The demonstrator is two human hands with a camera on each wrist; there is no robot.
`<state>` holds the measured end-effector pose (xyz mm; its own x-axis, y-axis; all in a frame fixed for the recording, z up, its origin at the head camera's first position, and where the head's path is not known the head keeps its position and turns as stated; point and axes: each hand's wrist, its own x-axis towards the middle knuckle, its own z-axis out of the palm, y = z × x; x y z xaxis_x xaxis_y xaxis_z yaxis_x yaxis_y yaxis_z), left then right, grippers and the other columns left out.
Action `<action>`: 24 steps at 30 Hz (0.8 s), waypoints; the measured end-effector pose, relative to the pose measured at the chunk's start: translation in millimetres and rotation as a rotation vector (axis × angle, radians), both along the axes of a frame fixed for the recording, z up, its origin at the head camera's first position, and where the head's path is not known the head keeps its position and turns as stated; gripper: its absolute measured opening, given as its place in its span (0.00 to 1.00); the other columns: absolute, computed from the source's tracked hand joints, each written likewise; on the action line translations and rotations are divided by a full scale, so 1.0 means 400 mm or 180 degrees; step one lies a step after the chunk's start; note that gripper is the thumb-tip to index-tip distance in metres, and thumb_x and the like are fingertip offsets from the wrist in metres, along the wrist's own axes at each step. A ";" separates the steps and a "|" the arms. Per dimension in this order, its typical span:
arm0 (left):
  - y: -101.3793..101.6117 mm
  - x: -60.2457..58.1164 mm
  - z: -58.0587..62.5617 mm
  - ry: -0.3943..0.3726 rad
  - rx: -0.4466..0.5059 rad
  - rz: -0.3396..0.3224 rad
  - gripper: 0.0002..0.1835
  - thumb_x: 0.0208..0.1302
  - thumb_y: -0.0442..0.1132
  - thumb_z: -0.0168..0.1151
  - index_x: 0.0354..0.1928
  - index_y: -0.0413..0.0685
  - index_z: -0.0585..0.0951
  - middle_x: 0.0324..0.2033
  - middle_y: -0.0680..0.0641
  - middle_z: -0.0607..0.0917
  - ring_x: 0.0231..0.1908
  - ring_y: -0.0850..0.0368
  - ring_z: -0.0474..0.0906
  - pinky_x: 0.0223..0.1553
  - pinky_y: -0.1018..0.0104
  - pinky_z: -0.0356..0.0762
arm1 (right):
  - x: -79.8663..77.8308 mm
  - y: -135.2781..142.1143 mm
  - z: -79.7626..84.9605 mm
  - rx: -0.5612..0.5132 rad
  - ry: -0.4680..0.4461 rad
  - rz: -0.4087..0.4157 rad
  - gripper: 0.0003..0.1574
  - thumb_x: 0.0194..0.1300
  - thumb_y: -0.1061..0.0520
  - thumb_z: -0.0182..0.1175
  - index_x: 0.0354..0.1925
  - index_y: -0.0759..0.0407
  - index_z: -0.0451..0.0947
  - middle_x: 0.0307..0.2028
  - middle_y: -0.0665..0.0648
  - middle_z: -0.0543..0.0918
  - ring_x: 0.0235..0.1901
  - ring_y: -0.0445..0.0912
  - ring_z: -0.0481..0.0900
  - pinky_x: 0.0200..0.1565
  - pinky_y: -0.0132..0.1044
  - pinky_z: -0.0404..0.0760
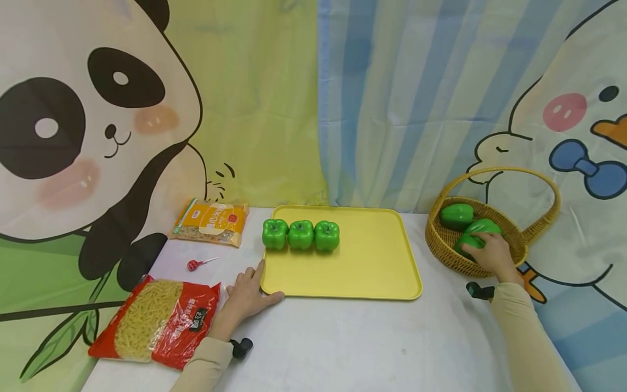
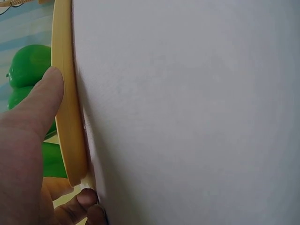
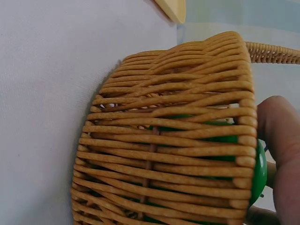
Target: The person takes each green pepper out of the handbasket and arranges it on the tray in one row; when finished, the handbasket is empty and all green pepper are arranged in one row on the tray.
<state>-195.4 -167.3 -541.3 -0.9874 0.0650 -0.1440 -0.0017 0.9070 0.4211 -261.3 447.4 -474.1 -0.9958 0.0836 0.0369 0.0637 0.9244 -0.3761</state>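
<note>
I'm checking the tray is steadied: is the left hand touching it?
Touching. The left wrist view shows it: the left hand has its thumb tip against the rim of the tray.

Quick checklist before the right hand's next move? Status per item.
1. Left hand at the yellow tray's near-left corner: ok, touching it.
2. Green bell peppers on the tray: ok, three side by side.
3. Room right of that row: ok, bare.
4. Right hand on the near basket pepper: ok, thumb and fingers about it.
5. Grip firm enough to lift: cannot tell.
6. That pepper clear of the wicker basket: not ok, still inside.
</note>
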 end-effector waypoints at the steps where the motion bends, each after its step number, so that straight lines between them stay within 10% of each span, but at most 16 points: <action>1: 0.000 0.000 0.000 -0.0007 0.0003 0.0011 0.63 0.51 0.74 0.67 0.80 0.47 0.53 0.60 0.37 0.72 0.53 0.42 0.67 0.52 0.31 0.66 | 0.003 0.000 0.004 -0.0016 0.0018 -0.0037 0.47 0.72 0.35 0.54 0.66 0.75 0.66 0.62 0.89 0.61 0.61 0.82 0.58 0.57 0.76 0.63; 8: 0.000 0.001 -0.001 -0.0009 0.0004 0.0010 0.63 0.51 0.74 0.67 0.80 0.47 0.53 0.60 0.37 0.72 0.53 0.42 0.67 0.51 0.33 0.67 | 0.025 0.001 0.034 -0.0138 0.0290 -0.0232 0.46 0.73 0.37 0.52 0.68 0.73 0.64 0.57 0.84 0.64 0.52 0.75 0.64 0.40 0.64 0.72; 24: -0.004 -0.002 -0.009 0.0040 0.0012 -0.0017 0.64 0.50 0.75 0.66 0.80 0.47 0.52 0.61 0.38 0.72 0.53 0.43 0.67 0.48 0.34 0.67 | 0.047 -0.069 0.092 -0.0285 0.0772 -0.0066 0.35 0.73 0.43 0.54 0.66 0.67 0.70 0.61 0.78 0.65 0.53 0.71 0.66 0.36 0.52 0.70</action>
